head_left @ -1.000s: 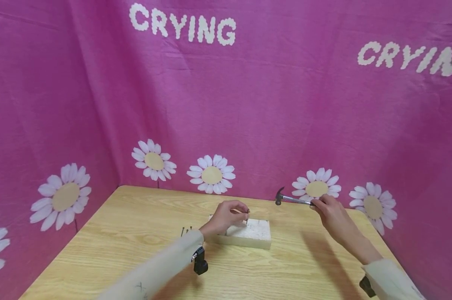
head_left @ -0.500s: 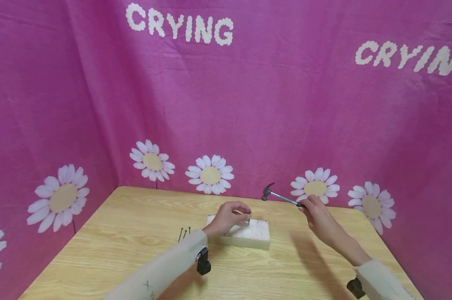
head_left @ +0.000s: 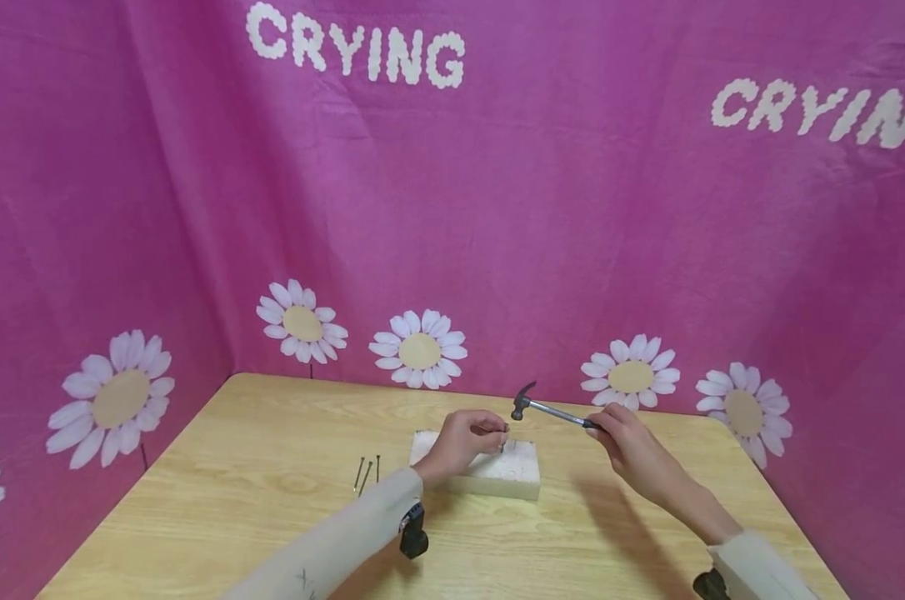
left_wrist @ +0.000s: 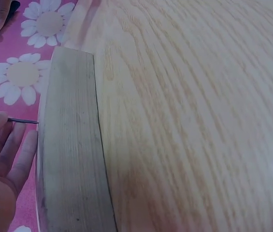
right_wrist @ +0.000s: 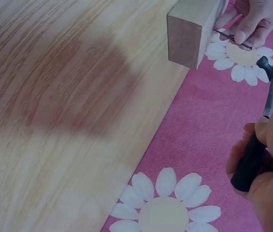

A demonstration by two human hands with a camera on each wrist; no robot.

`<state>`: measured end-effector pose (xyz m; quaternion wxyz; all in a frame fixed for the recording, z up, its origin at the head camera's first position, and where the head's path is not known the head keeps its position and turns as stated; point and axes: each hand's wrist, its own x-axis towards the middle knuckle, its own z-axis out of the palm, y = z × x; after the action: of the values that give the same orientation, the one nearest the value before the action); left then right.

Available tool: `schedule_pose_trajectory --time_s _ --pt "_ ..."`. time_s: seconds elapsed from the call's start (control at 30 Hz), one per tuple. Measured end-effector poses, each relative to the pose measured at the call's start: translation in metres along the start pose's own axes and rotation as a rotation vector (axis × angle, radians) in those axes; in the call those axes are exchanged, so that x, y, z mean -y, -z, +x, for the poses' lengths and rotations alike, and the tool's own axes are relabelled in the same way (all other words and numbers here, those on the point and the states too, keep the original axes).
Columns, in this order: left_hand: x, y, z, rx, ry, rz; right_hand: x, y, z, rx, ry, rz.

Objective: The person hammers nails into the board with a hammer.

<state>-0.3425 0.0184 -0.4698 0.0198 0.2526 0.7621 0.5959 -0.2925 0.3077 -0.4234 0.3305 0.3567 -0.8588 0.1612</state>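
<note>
While left hand (head_left: pixel 463 442) pinches nail (left_wrist: pixel 24 121), tip at white-topped wood block (head_left: pixel 501 477) toward table's (head_left: pixel 272 467) far edge, right hand (head_left: pixel 636 446), fingers wrapped round claw hammer (head_left: pixel 553 412), has brought hammer leftward, head now near nail; looks almost within striking reach. Backdrop (head_left: pixel 497 233) lettering (head_left: pixel 405 57) reads "CRYING" twice, second clipped; marks on left sleeve (head_left: pixel 340 533) illegible.

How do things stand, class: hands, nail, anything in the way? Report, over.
Left hand pinching nail, point down at block. Right hand gripping hammer, head apart from nail. Possibly in the way: left fingers, close to nail's head.
</note>
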Motion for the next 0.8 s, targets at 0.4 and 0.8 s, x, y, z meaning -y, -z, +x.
schedule_pose_trajectory --time_s 0.4,0.8 --pt "-0.002 -0.001 -0.004 -0.006 -0.026 0.012 0.005 0.001 0.004 -0.003 0.037 0.011" --pt "0.006 0.003 -0.001 0.022 -0.010 0.056 0.015 0.003 0.008 -0.006 0.029 -0.029"
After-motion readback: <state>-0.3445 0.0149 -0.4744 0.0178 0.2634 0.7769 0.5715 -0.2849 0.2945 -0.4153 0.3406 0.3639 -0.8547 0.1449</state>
